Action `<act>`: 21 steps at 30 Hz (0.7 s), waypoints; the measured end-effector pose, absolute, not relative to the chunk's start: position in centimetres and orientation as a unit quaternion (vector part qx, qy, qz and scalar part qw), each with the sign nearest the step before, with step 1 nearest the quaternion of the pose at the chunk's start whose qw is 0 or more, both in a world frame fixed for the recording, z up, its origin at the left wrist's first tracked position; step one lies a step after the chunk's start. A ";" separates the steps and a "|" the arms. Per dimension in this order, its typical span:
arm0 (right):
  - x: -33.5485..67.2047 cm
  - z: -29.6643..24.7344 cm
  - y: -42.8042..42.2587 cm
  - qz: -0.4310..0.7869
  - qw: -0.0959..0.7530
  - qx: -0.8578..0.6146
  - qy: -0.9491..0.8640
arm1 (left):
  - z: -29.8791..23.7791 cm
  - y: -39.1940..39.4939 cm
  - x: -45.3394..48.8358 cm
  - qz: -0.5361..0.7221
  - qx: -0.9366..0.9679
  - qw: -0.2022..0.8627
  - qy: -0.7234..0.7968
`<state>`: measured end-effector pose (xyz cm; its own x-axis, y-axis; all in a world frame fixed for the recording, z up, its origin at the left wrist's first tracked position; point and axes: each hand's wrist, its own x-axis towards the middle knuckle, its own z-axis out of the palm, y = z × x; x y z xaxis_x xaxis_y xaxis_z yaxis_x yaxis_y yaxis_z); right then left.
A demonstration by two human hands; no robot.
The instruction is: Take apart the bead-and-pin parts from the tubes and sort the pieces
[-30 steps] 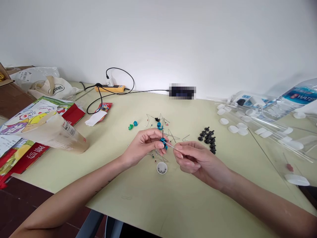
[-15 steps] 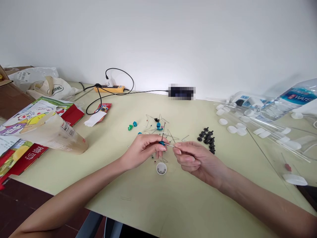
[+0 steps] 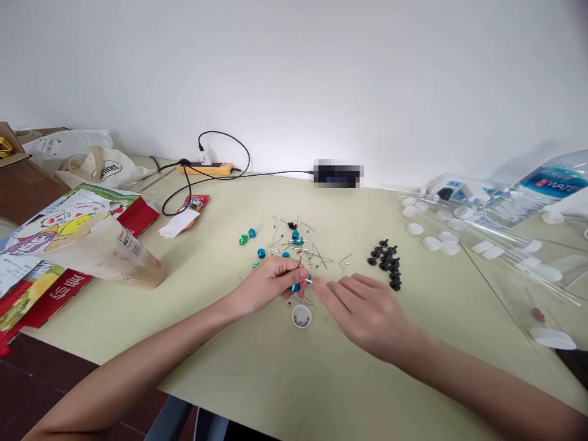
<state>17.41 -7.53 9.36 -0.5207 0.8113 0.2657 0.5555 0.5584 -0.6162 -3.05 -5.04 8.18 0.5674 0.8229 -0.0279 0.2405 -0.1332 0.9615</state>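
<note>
My left hand (image 3: 271, 283) is closed on a small shiny blue metal part (image 3: 294, 286), with a thin metal rod standing up from its fingers. A short silver hex key (image 3: 309, 280) sticks out of the part toward the right. Beside it is my right hand (image 3: 367, 309), its index finger stretched out to the key's end and the other fingers bent; its thumb is hidden. Under the hands stands a round white cap (image 3: 302, 324) with several tiny dark pieces in it. Loose bent hex keys and wires (image 3: 316, 254) lie behind, among more blue parts (image 3: 261, 253).
Black knob-like pieces (image 3: 388, 260) lie in a group to the right. Farther right are white caps (image 3: 432, 243), clear tubes and a water bottle (image 3: 546, 184). A drink cup (image 3: 133, 257) leans at left. Behind are a yellow power strip (image 3: 211, 168) and a cable.
My right hand has let go of the silver hex key and turned palm down, with its index finger out. My left hand still holds the blue part, now slightly lower.
</note>
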 end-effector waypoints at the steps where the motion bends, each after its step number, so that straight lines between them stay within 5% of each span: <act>1: 17.5 9.4 -7.5 0.246 0.281 -0.404 -0.835 | 8.2 -5.0 -3.1 0.279 0.705 0.535 0.372; 4: 17.8 9.8 -6.8 0.429 0.300 -0.408 -0.748 | 8.5 -5.2 -3.3 0.334 0.760 0.420 0.367; 7: 17.9 10.1 -6.0 0.675 0.219 -0.378 -0.595 | 8.5 -5.4 -3.6 0.389 0.830 0.233 0.325; 10: 17.6 9.8 -5.9 0.744 0.176 -0.352 -0.540 | 8.3 -5.5 -3.6 0.386 0.869 0.131 0.282; 12: 17.3 9.4 -6.3 0.663 0.218 -0.366 -0.616 | 8.3 -5.5 -3.5 0.365 0.864 0.158 0.309; 17: 17.6 8.5 -6.6 0.149 0.312 -0.338 -0.875 | 8.4 -5.0 -3.2 0.266 0.753 0.462 0.386; 19: 17.7 8.3 -6.4 0.096 0.322 -0.306 -0.891 | 8.5 -4.8 -3.3 0.260 0.727 0.514 0.374; 21: 17.7 8.0 -6.0 0.194 0.356 -0.334 -0.851 | 8.5 -4.8 -3.4 0.293 0.744 0.462 0.383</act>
